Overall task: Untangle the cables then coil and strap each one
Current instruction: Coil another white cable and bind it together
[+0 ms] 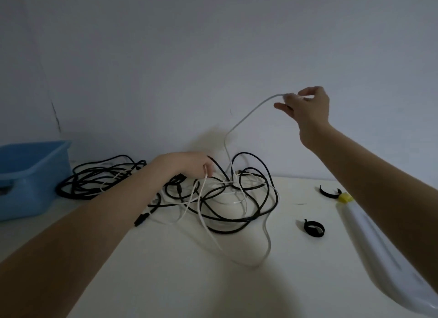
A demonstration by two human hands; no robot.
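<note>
The right hand (308,107) is raised well above the table (166,282), its fingers pinching the end of a white cable (246,115) that arcs down from the fingertips into the tangle below. The left hand (189,163) hangs low over the heap near the table's far edge, fingers curled round white strands that fall from it into the pile. The tangle of black and white cables (227,199) lies at the middle of the far edge, with one white loop trailing toward the near edge. A second bunch of black cables (94,180) lies farther left, beside a blue plastic bin (30,175) at the far left corner. Toward the right edge lie an open black strap (328,192) and a closed black strap loop (314,228), apart from the cables. A white pouch with a yellow tip (379,242) runs along the right edge.
</note>
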